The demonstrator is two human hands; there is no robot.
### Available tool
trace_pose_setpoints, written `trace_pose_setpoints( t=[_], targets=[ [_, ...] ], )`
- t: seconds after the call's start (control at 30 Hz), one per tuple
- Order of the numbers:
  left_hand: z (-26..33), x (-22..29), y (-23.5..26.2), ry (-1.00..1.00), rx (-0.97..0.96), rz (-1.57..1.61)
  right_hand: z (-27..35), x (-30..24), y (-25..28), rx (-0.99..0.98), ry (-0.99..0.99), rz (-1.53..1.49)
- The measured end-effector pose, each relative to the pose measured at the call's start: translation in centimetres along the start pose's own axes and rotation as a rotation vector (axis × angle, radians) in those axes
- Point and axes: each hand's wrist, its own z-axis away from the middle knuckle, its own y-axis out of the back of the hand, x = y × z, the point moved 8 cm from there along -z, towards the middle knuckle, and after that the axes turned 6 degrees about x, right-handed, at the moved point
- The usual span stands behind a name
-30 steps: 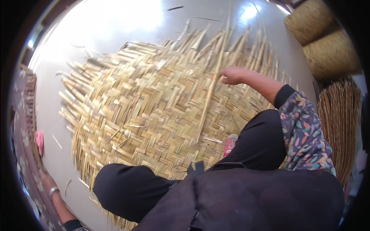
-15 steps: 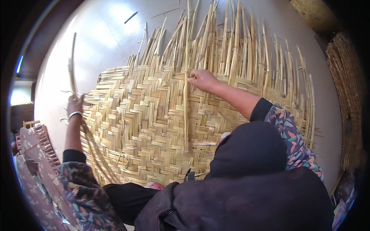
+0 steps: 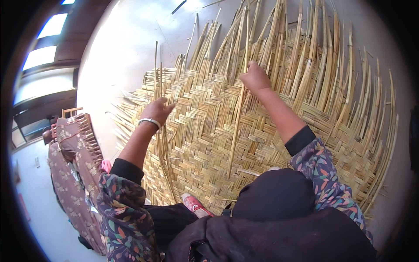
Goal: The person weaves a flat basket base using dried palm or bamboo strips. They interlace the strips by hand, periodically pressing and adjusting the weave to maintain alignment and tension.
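Matting (image 3: 205, 126) lies below you — your right hand (image 3: 255, 77) grips a long reed (image 3: 236, 131), your left hand (image 3: 158, 111) clasps thin stalks (image 3: 165, 157).

We see rough, reed-like strips in the straw-yellow woven mat (image 3: 200, 131), matt cloth in the dark floral sleeves (image 3: 316, 166). The pale grey floor (image 3: 179, 28) looks smooth, glossy.
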Motion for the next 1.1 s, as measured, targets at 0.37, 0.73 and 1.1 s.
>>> trace_pose_setpoints(
  t=[0.37, 0.73, 1.1],
  targets=[
    [-5.6, 17.0, 10.1, -0.087, -0.096, 1.156, 1.5, -10.4, 10.8, -0.022, 0.589, -0.133],
    [-2.9, 13.0, 18.1, -0.349, -0.049, 1.535, 11.1, -6.0, 18.5, 0.18, 0.897, 0.086],
    [-1.6, 9.5, 6.3, -0.177, -0.472, 2.14, 15.5, -7.4, 19.7, 0.123, 0.742, 0.478]
  ],
)
